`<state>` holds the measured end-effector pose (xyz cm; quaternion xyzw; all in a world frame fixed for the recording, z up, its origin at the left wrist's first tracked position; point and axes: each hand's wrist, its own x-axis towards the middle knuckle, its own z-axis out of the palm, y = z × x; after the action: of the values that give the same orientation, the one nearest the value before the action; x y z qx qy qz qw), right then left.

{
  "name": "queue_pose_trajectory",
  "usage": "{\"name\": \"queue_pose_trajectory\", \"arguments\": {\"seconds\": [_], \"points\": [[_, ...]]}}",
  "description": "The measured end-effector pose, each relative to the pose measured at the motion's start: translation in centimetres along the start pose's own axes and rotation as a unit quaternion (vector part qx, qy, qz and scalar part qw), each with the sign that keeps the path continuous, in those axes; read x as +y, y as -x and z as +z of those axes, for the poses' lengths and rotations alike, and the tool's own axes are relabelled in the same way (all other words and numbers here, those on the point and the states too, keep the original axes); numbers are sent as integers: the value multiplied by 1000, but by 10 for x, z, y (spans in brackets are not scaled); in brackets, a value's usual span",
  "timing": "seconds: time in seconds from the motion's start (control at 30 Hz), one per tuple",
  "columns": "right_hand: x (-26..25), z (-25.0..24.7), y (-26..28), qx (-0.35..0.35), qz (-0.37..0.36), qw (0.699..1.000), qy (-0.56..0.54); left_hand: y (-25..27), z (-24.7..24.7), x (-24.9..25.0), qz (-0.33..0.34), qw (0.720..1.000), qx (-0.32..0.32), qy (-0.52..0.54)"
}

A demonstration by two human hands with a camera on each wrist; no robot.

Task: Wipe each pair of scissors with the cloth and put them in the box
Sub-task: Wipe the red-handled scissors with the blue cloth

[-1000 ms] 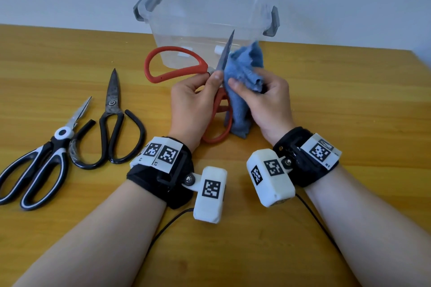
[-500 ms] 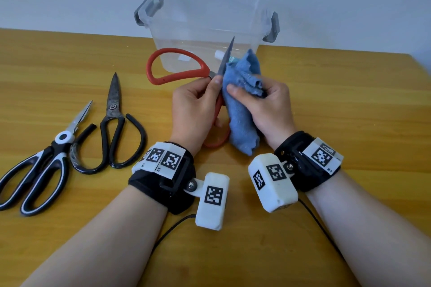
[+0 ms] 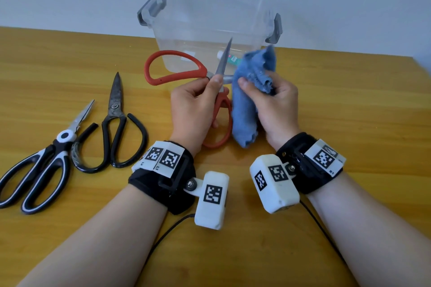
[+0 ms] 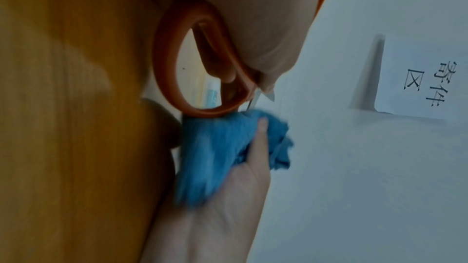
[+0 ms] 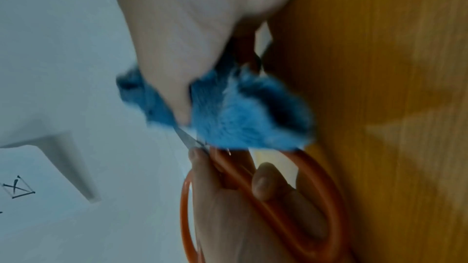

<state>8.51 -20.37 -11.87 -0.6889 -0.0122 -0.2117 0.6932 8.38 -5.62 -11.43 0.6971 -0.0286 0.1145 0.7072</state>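
Red scissors (image 3: 177,72) held open, blue cloth (image 3: 247,105) bunched

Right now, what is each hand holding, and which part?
The left hand grips the red-handled metal scissors at the pivot and nearer handle loop. The right hand holds the bunched blue fuzzy cloth around its middle.

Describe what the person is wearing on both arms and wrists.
The forearms are bare, with no sleeves. The left hand and right hand each have a black wrist strap with white plates printed with square black codes. A white boxy camera pod, also code-marked, hangs from each strap, and a thin black cable trails back.
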Motion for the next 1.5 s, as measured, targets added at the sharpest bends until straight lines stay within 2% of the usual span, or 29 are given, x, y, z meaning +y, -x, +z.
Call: {"name": "queue_pose_trajectory", "arguments": {"seconds": [0.07, 0.1, 0.17, 0.3, 0.37, 0.5, 0.53, 0.67, 0.77, 0.83, 0.93, 0.97, 1.03, 1.17, 1.23, 1.3, 1.37, 1.5], "points": [[-4, 2, 3, -66, 5, 998, 19, 0, -1, 0, 3, 1000, -17, -7], [-6, 3, 4, -73, 7, 997, 23, 0, -1, -1, 3, 1000, -25, -7], [-5, 2, 2, -50, 11, 998, 29, 0, -1, -1, 1, 1000, -27, -6], [4, -1, -4, 56, 33, 998, 8, 1, 0, 2, -12, 1000, 0, 16], [4, -2, -4, 62, 31, 998, -5, 1, 0, 3, -10, 1000, 2, 16], [-6, 2, 3, -36, 10, 999, 29, 1, -1, 0, 6, 1000, -20, -21], [-7, 2, 3, -40, 8, 998, 39, 1, -1, -1, 8, 999, -23, -24], [-1, -2, -3, 61, 34, 997, 22, 3, 0, 2, 5, 1000, -15, 1], [-1, -2, -3, 92, 32, 995, -17, 2, 0, 2, 8, 1000, -3, 7], [-4, -2, -1, 69, 42, 996, -42, 1, 0, 1, 12, 1000, -10, 4], [-8, 1, 4, -7, 26, 1000, -12, 1, 0, -2, 30, 999, -31, -16], [-7, 2, 4, -11, 27, 1000, -3, 2, -1, -1, 29, 999, -33, -16], [-3, 1, 1, 26, 27, 999, 6, 3, -1, 0, 21, 999, -31, 3], [4, -11, -10, 176, -3, 984, -25, 4, 1, 6, 8, 999, -20, 37], [8, -14, -12, 208, -14, 977, -42, 4, 2, 7, 8, 999, -10, 42], [10, -13, -12, 195, -37, 980, -24, 2, 1, 6, 8, 999, 8, 45], [12, -9, -11, 143, -55, 988, -13, 1, 0, 4, 11, 999, 20, 44], [6, -3, -7, 27, -16, 998, -51, 0, -1, 3, 20, 999, 25, 40]]}}
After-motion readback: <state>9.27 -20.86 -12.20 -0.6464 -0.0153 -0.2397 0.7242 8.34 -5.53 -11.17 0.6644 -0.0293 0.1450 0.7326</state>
